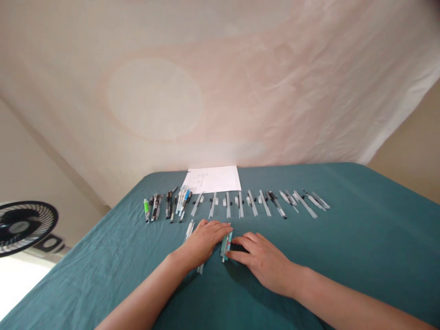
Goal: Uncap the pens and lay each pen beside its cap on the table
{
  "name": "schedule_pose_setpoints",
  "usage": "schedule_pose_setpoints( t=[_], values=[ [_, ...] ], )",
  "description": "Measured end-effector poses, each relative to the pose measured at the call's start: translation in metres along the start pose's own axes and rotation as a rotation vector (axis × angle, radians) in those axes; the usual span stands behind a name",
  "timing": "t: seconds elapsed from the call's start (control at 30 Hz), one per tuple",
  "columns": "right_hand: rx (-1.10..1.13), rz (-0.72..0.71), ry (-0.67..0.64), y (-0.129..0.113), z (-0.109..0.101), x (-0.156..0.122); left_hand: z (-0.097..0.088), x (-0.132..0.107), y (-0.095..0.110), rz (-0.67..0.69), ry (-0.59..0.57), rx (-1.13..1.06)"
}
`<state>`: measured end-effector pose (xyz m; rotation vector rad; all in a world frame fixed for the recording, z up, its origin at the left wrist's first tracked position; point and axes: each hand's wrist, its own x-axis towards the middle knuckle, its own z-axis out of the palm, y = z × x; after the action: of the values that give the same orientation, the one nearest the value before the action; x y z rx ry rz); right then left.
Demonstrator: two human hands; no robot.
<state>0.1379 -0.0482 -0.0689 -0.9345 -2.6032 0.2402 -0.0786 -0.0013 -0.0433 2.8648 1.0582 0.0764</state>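
Note:
My left hand (202, 240) lies flat, fingers stretched out, on the teal tablecloth (343, 247), covering a few pale pens (189, 228). My right hand (263, 259) rests beside it, fingers extended and touching a small bundle of teal and grey pens (226, 245) that lies between the two hands. Beyond them runs a row of clear pens with caps off (254, 201), and to its left a cluster of assembled pens (168, 205), one with a green cap.
A white sheet of paper (213, 178) lies at the table's far edge. A pale cloth backdrop (220, 82) hangs behind the table. A black fan (24, 227) stands at the left, beyond the table.

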Motion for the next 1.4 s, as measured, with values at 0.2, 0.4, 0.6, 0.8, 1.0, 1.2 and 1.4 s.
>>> schedule_pose_setpoints(
  t=[0.2,0.4,0.6,0.8,1.0,1.2,1.4],
  values=[
    [-0.001,-0.009,-0.019,0.001,0.0,-0.001,-0.006,-0.001,-0.001,0.001,0.04,-0.022],
    [0.004,-0.023,-0.021,0.001,0.0,0.0,-0.008,-0.004,-0.002,-0.003,0.052,-0.009],
    [0.012,-0.032,-0.027,0.0,-0.003,0.002,-0.002,-0.005,-0.004,-0.024,0.071,-0.051],
    [0.012,-0.034,-0.03,-0.001,-0.002,0.002,0.007,-0.001,-0.01,-0.029,0.048,-0.096],
    [0.012,-0.03,-0.047,0.0,0.0,0.001,0.01,-0.003,-0.013,-0.021,0.06,-0.122],
    [0.016,-0.033,-0.057,-0.001,-0.002,0.002,0.007,-0.002,-0.01,-0.025,0.079,-0.139],
    [0.003,-0.026,-0.052,-0.001,-0.001,0.002,0.002,-0.003,-0.006,-0.014,0.092,-0.134]
  ],
)
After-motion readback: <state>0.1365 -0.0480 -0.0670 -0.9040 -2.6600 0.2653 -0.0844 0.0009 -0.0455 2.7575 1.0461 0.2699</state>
